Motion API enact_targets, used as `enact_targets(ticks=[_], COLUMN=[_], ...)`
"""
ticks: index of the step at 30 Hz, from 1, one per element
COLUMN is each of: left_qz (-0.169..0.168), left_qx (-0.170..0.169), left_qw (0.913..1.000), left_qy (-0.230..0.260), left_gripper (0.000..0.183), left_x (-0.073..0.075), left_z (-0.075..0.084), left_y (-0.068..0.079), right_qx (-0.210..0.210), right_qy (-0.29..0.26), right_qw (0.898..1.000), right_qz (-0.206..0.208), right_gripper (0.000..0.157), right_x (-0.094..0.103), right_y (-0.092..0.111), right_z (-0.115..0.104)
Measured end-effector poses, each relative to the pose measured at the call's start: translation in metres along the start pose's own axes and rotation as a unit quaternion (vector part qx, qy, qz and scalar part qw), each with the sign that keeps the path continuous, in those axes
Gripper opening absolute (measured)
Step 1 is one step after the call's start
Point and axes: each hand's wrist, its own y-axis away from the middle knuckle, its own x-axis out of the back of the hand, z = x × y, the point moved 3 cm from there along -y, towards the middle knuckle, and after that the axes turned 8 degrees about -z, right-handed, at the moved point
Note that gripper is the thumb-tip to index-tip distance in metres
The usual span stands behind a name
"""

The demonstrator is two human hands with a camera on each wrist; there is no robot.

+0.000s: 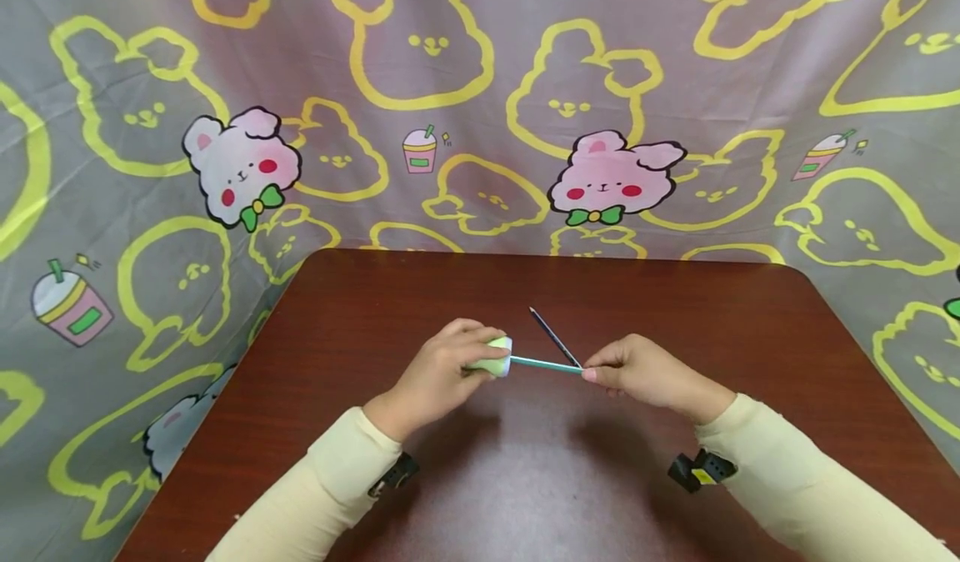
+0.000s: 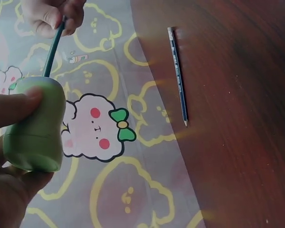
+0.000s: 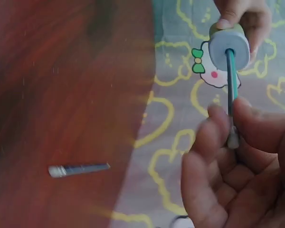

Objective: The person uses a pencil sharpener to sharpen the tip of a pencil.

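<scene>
My left hand point(image 1: 442, 366) grips a light green pencil sharpener point(image 2: 38, 126), thumb on one side and fingers round the other. The sharpener's pale end face point(image 3: 218, 52) has a hole, and a teal pencil point(image 1: 543, 364) runs into it; the tip inside is hidden. Near its other end, my right hand point(image 1: 641, 372) pinches that pencil between thumb and fingers. In the right wrist view the pencil's rear end point(image 3: 233, 138) shows beside the fingertips. Both hands are raised over the table, the pencil lying nearly level between them.
On the brown table point(image 1: 360, 312) lies a dark blue pencil point(image 2: 178, 76), beyond the hands, its sharpened point away from me. A grey cloth point(image 1: 480, 128) with yellow outlines and bunny faces hangs behind and beside the table. Black straps with devices point(image 1: 702, 470) sit on both wrists.
</scene>
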Motion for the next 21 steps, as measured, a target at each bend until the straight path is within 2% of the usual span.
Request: enact_targets(ticks=[2, 3, 4, 5, 6, 8, 9, 10, 11, 12, 13, 14, 16, 18, 21], left_qz=[-0.002, -0.003, -0.004, -0.004, -0.005, -0.006, -0.007, -0.010, -0.013, -0.016, -0.018, -0.019, -0.020, -0.022, -0.024], left_qx=[0.038, 0.061, 0.085, 0.109, 0.131, 0.164, 0.176, 0.184, 0.190, 0.194, 0.197, 0.199, 0.200, 0.195, 0.181], left_qw=[0.9989, 0.9972, 0.9946, 0.9909, 0.9865, 0.9772, 0.9732, 0.9698, 0.9670, 0.9651, 0.9639, 0.9631, 0.9622, 0.9644, 0.9707], left_qy=[0.026, 0.042, 0.060, 0.079, 0.098, 0.134, 0.148, 0.160, 0.169, 0.175, 0.179, 0.181, 0.184, 0.178, 0.157], left_gripper=[0.036, 0.036, 0.036, 0.036, 0.036, 0.036, 0.037, 0.037, 0.037, 0.037, 0.037, 0.037, 0.037, 0.037, 0.037], left_x=[0.001, 0.001, 0.002, 0.002, 0.003, 0.003, 0.004, 0.004, 0.004, 0.004, 0.005, 0.005, 0.005, 0.005, 0.006], left_z=[-0.003, -0.004, -0.006, -0.008, -0.009, -0.010, -0.011, -0.011, -0.011, -0.011, -0.011, -0.011, -0.010, -0.009, -0.008], left_y=[0.001, 0.001, 0.001, 0.002, 0.002, 0.002, 0.002, 0.001, 0.001, 0.001, 0.002, 0.002, 0.002, 0.002, 0.001], right_qx=[0.044, 0.075, 0.111, 0.150, 0.188, 0.260, 0.291, 0.315, 0.332, 0.344, 0.353, 0.357, 0.360, 0.361, 0.350], right_qy=[0.087, 0.139, 0.191, 0.237, 0.281, 0.352, 0.372, 0.383, 0.390, 0.395, 0.398, 0.400, 0.398, 0.391, 0.377], right_qw=[0.994, 0.983, 0.966, 0.944, 0.916, 0.849, 0.820, 0.798, 0.781, 0.769, 0.760, 0.755, 0.753, 0.758, 0.777], right_qz=[0.058, 0.094, 0.134, 0.175, 0.217, 0.296, 0.323, 0.342, 0.356, 0.366, 0.374, 0.378, 0.381, 0.378, 0.363], right_gripper=[0.014, 0.016, 0.019, 0.022, 0.020, 0.016, 0.018, 0.022, 0.029, 0.035, 0.034, 0.033, 0.033, 0.033, 0.034], right_x=[-0.001, -0.002, -0.003, -0.004, -0.005, -0.008, -0.010, -0.011, -0.012, -0.013, -0.014, -0.014, -0.015, -0.016, -0.017], right_y=[0.002, 0.003, 0.005, 0.007, 0.009, 0.013, 0.015, 0.016, 0.016, 0.016, 0.016, 0.015, 0.014, 0.014, 0.014], right_z=[-0.004, -0.006, -0.008, -0.011, -0.013, -0.016, -0.017, -0.018, -0.018, -0.019, -0.019, -0.020, -0.021, -0.021, -0.022])
